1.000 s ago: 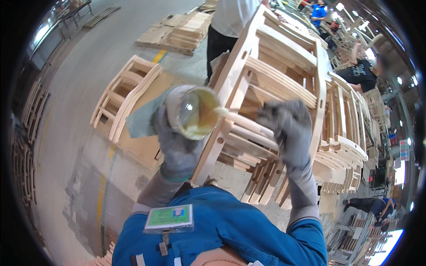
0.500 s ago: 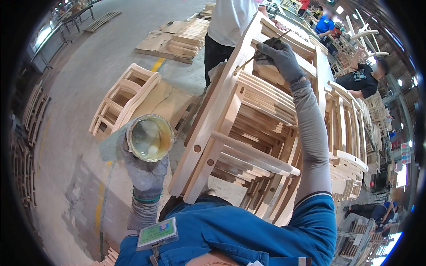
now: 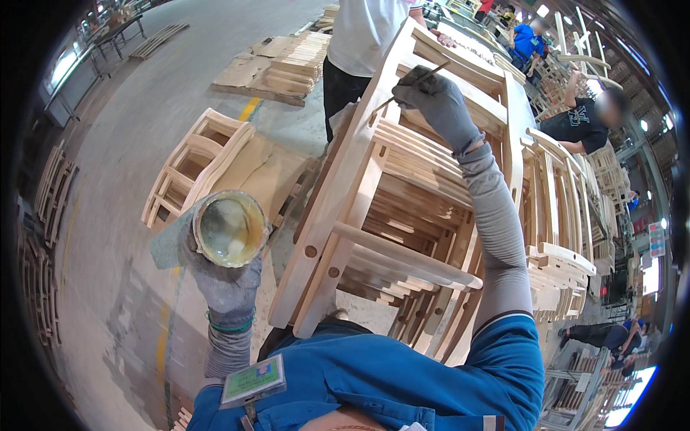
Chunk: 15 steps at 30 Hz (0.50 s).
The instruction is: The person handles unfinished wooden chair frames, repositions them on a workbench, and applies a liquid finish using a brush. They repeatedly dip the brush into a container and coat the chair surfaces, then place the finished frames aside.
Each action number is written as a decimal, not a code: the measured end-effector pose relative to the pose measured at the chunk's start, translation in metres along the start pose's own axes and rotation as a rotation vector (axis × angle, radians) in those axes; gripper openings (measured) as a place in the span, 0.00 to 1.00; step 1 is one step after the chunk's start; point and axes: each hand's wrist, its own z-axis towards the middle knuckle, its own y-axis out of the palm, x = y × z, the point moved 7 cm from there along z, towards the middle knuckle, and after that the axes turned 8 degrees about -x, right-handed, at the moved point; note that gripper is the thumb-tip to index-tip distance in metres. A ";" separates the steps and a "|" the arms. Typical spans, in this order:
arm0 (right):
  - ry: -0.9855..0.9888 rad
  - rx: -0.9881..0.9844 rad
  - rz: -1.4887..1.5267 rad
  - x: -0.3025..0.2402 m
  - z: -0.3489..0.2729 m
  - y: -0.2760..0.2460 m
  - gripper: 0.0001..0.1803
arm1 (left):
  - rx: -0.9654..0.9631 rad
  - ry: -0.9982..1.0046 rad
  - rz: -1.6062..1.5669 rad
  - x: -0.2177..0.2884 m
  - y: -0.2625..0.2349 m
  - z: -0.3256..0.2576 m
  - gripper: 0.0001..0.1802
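My left hand point(image 3: 226, 284), in a grey glove, is wrapped round a round open container point(image 3: 263, 238). Inside it lies a pale, cloudy, glue-like liquid with whitish lumps, and the rim is smeared. My right hand point(image 3: 438, 104), gloved too with dark stains on the fingers, pinches a thin stick point(image 3: 383, 105). The stick's lower tip is at a slot near the upper part of a light wooden chair frame point(image 3: 334, 190). That frame leans on a row of similar frames with slats and round rungs point(image 3: 410, 255). Two round holes show near its lower end.
Another person in a white shirt point(image 3: 370, 36) stands just beyond the frame. Curved wooden frames point(image 3: 180, 172) and stacked slats point(image 3: 291, 68) lie on cardboard on the left floor. More chair parts point(image 3: 560, 205) stand at right, with several people farther off.
My right hand and the stick have shifted slightly left and down, the tip staying by the slot. The container in my left hand has moved a little left. The whole view has shifted slightly.
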 end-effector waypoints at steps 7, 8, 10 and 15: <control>0.067 -0.073 0.189 -0.004 -0.003 0.019 0.09 | -0.029 0.084 0.323 0.009 -0.002 0.000 0.25; 0.053 -0.032 0.184 -0.002 -0.001 0.012 0.08 | -0.034 0.080 0.360 0.008 -0.003 0.000 0.25; 0.024 0.051 0.175 0.002 0.001 -0.001 0.08 | -0.033 0.074 0.323 0.005 -0.003 -0.001 0.25; -0.048 -0.057 -0.024 -0.005 -0.006 0.011 0.08 | -0.039 0.015 0.048 0.004 -0.003 -0.002 0.33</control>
